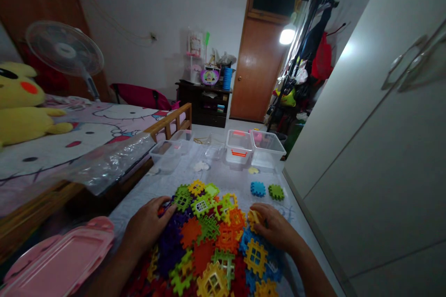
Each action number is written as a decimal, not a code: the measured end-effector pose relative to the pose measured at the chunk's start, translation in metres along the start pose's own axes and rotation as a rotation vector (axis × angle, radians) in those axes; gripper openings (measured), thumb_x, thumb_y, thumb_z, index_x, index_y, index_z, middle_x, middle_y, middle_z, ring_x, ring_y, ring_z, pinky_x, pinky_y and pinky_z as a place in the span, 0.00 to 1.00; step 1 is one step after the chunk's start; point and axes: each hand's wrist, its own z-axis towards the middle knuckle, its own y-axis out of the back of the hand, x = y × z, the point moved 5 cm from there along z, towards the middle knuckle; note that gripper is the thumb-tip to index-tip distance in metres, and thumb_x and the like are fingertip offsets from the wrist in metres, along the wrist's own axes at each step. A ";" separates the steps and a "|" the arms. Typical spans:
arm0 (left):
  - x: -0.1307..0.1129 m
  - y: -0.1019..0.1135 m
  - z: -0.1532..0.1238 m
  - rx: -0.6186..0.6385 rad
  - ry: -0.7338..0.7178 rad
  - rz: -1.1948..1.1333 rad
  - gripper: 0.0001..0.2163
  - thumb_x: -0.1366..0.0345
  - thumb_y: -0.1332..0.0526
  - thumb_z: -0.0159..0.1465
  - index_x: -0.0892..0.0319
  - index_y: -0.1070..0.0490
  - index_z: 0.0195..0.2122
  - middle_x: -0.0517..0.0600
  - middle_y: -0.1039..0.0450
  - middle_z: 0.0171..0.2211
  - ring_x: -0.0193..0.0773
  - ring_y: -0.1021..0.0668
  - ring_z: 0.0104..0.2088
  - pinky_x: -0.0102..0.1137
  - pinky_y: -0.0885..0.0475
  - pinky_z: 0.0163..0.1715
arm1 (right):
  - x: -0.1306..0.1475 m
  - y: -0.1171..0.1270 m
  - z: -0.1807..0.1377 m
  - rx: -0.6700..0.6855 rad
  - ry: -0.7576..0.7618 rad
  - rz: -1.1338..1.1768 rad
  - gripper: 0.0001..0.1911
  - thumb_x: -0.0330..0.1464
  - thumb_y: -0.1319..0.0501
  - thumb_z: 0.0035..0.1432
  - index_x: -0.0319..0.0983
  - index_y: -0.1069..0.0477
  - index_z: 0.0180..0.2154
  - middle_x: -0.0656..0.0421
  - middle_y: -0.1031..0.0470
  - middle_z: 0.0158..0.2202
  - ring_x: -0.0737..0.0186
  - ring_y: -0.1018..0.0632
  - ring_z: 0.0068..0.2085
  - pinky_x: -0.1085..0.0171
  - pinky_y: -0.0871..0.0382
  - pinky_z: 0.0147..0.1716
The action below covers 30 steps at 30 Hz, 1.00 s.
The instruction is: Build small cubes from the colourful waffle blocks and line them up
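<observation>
Glaring lamp point(287, 35), dim plastic tiles point(209, 241), warped frame edges.

We record these items as seen. Interlocking building tiles point(209, 241): moulded plastic, glossy. Lid point(59, 264): pink plastic, smooth, soft sheen. 2 storage boxes point(266, 148): clear plastic, smooth and shiny. Wrapping sheet point(111, 162): thin clear plastic, crinkled, glossy. Bed rail point(170, 120): varnished wood. Door point(258, 69): wood, glossy. Plush toy point(17, 102): soft cloth, matt. Bedsheet point(87, 134): printed cloth, matt. Wardrobe panels point(365, 171): smooth, matt. Handles point(411, 60): metal, lightly shiny.
</observation>
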 end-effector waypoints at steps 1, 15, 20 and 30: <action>0.000 0.001 0.000 0.000 0.008 0.002 0.22 0.49 0.48 0.62 0.58 0.26 0.46 0.53 0.23 0.48 0.45 0.22 0.48 0.35 0.31 0.49 | -0.001 0.000 -0.001 0.005 -0.011 0.010 0.25 0.30 0.41 0.52 0.37 0.30 0.54 0.50 0.30 0.58 0.53 0.32 0.59 0.57 0.42 0.60; 0.003 -0.005 0.002 0.030 -0.073 0.012 0.18 0.59 0.53 0.63 0.57 0.26 0.44 0.52 0.21 0.46 0.42 0.21 0.47 0.34 0.29 0.49 | 0.004 0.010 0.002 -0.085 0.022 0.083 0.14 0.29 0.41 0.53 0.40 0.30 0.44 0.53 0.31 0.53 0.56 0.30 0.55 0.57 0.39 0.57; 0.003 -0.001 0.001 -0.006 -0.043 0.000 0.19 0.62 0.58 0.64 0.56 0.28 0.44 0.52 0.22 0.45 0.41 0.21 0.46 0.34 0.28 0.47 | 0.001 0.014 -0.009 0.077 -0.037 -0.008 0.16 0.28 0.36 0.46 0.40 0.29 0.41 0.54 0.28 0.47 0.55 0.29 0.50 0.59 0.36 0.52; 0.006 -0.009 0.007 -0.094 -0.192 -0.070 0.19 0.58 0.55 0.64 0.58 0.29 0.46 0.55 0.24 0.47 0.45 0.23 0.49 0.43 0.32 0.53 | 0.010 0.013 -0.005 -0.010 0.089 -0.006 0.08 0.28 0.44 0.55 0.39 0.27 0.31 0.57 0.25 0.35 0.61 0.25 0.38 0.64 0.35 0.41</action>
